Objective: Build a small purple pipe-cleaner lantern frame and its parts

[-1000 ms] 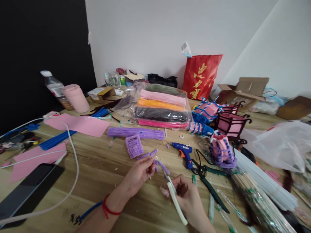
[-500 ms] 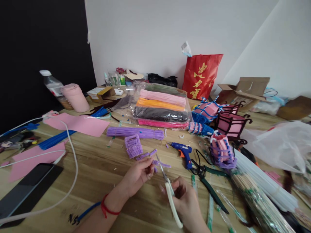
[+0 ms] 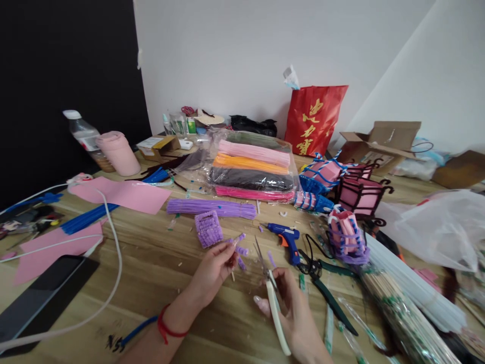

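Note:
My left hand, a red cord at its wrist, is closed in a pinch on a short purple pipe cleaner; other short purple bits lie around the fingertips. My right hand grips white-handled scissors, their blades parted and pointing away from me, just right of the left fingers. A loose purple snippet is beside the blades. Beyond my left hand sits a purple coiled pipe-cleaner panel with a rectangular gap. Behind it lies a bundle of purple pipe cleaners.
A blue glue gun and dark green pruners lie right of centre. Pink lantern-like models and bagged sticks are farther right. A phone, white cable and pink sheets occupy the left.
The purple strip's end between the blades has been cut off and now appears loose by the scissors. My right hand and the scissors have moved slightly right, away from the left hand.

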The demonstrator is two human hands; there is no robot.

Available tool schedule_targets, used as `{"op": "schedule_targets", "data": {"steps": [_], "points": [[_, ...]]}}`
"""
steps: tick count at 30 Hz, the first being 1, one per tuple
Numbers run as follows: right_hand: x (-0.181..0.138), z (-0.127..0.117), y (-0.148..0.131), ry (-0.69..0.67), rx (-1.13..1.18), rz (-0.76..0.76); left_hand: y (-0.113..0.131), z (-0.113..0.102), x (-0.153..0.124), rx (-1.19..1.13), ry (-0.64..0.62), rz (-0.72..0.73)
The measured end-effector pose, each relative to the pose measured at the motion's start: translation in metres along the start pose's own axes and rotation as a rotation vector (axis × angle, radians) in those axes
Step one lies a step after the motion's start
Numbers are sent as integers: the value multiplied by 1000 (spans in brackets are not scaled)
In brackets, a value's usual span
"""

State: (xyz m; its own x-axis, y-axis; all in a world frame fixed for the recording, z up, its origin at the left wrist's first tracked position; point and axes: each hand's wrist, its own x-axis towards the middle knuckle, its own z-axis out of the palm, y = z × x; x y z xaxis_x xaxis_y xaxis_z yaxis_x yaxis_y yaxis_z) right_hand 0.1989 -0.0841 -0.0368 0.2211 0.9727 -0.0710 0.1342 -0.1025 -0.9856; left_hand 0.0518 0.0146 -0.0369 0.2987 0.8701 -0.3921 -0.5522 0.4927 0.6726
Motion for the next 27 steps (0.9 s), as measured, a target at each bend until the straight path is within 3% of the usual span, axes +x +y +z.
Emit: {"op": "schedule_targets", "data": {"steps": [5, 10, 14, 19, 21, 24, 27], "points": [[6, -7, 13, 58, -271, -24, 0, -1, 2, 57, -27, 54], [12, -13, 29, 189, -600, -268, 2, -4, 3, 360, -37, 238], [8, -10, 21, 162, -527, -334, 1, 1, -3, 548, -16, 347], [2, -2, 10, 82, -114, -10, -11, 9, -13, 626, -122, 310], [1, -1, 7, 63, -24, 42, -14, 10, -14, 663, -167, 304], [1, -3, 5, 85, -106, -12, -17, 8, -11, 696, -200, 227], [-2, -5, 7, 149, -313, -169, -21, 4, -7, 710, -203, 148]]}}
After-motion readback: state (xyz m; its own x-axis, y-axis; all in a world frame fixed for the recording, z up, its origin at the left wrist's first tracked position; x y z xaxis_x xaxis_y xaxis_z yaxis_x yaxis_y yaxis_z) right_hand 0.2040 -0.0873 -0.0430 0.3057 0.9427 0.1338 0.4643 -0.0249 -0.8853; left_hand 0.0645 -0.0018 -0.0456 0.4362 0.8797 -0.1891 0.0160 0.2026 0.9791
